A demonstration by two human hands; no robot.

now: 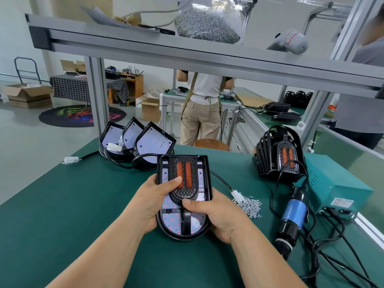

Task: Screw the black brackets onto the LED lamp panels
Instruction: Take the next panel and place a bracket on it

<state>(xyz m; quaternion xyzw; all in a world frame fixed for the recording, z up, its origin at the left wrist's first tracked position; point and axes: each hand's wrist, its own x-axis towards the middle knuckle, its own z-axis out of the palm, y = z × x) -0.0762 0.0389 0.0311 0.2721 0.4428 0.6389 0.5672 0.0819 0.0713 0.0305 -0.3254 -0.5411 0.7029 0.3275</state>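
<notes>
Both hands (158,196) around lamp panel (182,221)

Screw pile (250,206) — screwdriver (291,217) rightward

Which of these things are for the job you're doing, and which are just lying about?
Job: black-framed LED lamp panel, black bracket with orange strips, loose silver screws, blue-and-black electric screwdriver.
Lying about: open cardboard box, round colourful floor mat, round wooden stool.

The person's bare left hand (154,196) and bare right hand (214,217) run back into a bare left forearm (99,252) and bare right forearm (264,252), uncovered from each wrist to the lower edge of view. Both thumbnails (177,179) look short and plain, though too small to be sure.
</notes>
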